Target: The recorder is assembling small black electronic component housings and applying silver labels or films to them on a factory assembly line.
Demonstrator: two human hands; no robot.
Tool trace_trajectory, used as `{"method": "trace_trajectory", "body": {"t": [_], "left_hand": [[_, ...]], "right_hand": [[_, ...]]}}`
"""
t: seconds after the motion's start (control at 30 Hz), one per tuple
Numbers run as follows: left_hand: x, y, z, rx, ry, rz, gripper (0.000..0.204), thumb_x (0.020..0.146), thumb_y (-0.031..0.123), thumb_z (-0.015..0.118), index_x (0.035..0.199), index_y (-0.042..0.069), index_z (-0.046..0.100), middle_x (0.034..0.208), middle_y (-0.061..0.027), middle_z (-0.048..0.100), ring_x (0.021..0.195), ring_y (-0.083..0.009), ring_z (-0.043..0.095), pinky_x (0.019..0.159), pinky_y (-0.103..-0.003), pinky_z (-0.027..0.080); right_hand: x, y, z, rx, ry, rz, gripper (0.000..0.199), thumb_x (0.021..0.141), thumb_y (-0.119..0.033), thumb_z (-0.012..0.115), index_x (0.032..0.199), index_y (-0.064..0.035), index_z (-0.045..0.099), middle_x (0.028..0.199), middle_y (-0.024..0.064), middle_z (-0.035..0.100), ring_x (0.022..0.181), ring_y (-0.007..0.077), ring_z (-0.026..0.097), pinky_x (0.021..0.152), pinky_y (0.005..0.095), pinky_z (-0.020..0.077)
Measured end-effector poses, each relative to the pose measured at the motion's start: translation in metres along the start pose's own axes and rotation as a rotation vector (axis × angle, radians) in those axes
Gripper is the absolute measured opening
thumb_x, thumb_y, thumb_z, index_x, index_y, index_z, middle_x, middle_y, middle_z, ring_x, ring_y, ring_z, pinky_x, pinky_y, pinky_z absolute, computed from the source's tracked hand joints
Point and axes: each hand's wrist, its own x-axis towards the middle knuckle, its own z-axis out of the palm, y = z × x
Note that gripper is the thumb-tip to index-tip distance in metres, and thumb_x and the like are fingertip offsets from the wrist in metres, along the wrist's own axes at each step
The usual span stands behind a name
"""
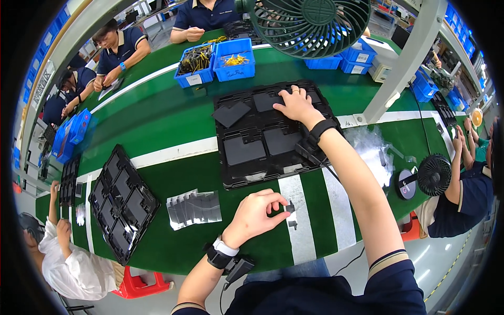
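My left hand [255, 216] is closed in a pinch over the table's near edge. Between thumb and forefinger it has a small dark strip-like piece [290, 209]; its exact kind is too small to tell. Farther off, my right hand [299, 106] rests with fingers spread on a flat black panel [265, 102] in the far row of a black compartment tray [231, 176]. Another black panel [231, 114] lies askew across the tray's far left part. Two more panels sit in its near compartments.
Thin dark sheets with clear film [194, 209] overlap left of my left hand. A second filled black tray [123, 202] stands left. Clear film pieces [370, 152] and a small fan [433, 174] lie right. Blue bins [234, 68] stand beyond; a large fan [310, 26] hangs above.
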Motion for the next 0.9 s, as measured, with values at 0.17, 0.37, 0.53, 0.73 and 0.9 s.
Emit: {"method": "trace_trajectory", "body": {"t": [0.17, 0.37, 0.53, 0.73, 0.9], "left_hand": [[0.0, 0.0, 0.0, -0.01, 0.012, 0.004, 0.021, 0.065, 0.011, 0.076, 0.083, 0.007, 0.065, 0.066, -0.0009, 0.054, 0.053, -0.0097, 0.047, 0.048, -0.022, 0.04], [0.004, 0.004, -0.003, -0.123, 0.373, 0.076, 0.017, 0.069, 0.003, 0.071, 0.084, 0.004, 0.064, 0.072, -0.0015, 0.056, 0.058, -0.007, 0.051, 0.05, -0.021, 0.04], [0.003, -0.001, -0.015, -0.155, 0.638, 0.107, 0.044, 0.069, 0.003, 0.072, 0.108, 0.002, 0.051, 0.101, -0.007, 0.055, 0.091, -0.0138, 0.054, 0.072, -0.025, 0.044], [0.007, -0.007, -0.007, -0.234, 0.426, 0.046, 0.032, 0.073, 0.0, 0.07, 0.102, 0.001, 0.056, 0.093, -0.0074, 0.063, 0.088, -0.0137, 0.062, 0.072, -0.023, 0.047], [0.006, -0.01, -0.008, -0.217, 0.433, 0.039, 0.021, 0.074, -0.004, 0.067, 0.093, 0.0, 0.059, 0.091, -0.0083, 0.064, 0.086, -0.015, 0.063, 0.07, -0.023, 0.05]], "right_hand": [[-0.006, -0.006, -0.019, 0.139, 0.121, -0.194, 0.039, 0.073, -0.029, 0.07, 0.102, -0.0096, 0.053, 0.121, 0.0139, 0.047, 0.111, 0.032, 0.046, 0.087, 0.0464, 0.0403], [-0.06, -0.026, -0.047, 0.371, 0.227, -0.461, 0.018, 0.073, -0.017, 0.066, 0.082, -0.0045, 0.055, 0.073, 0.0114, 0.062, 0.078, 0.0309, 0.059, 0.066, 0.041, 0.046], [-0.151, -0.036, -0.057, 0.513, -0.066, -0.565, 0.02, 0.073, -0.019, 0.067, 0.084, -0.0049, 0.058, 0.069, 0.0138, 0.059, 0.068, 0.0318, 0.06, 0.06, 0.039, 0.0471], [-0.178, -0.025, -0.037, 0.579, -0.13, -0.522, 0.022, 0.071, -0.015, 0.07, 0.084, -0.0027, 0.058, 0.073, 0.0124, 0.06, 0.069, 0.028, 0.059, 0.061, 0.0351, 0.0464], [-0.181, -0.029, -0.03, 0.843, 0.023, -0.502, 0.02, 0.07, -0.01, 0.071, 0.084, -0.0017, 0.06, 0.073, 0.0087, 0.061, 0.069, 0.023, 0.06, 0.061, 0.0314, 0.0474]]}}
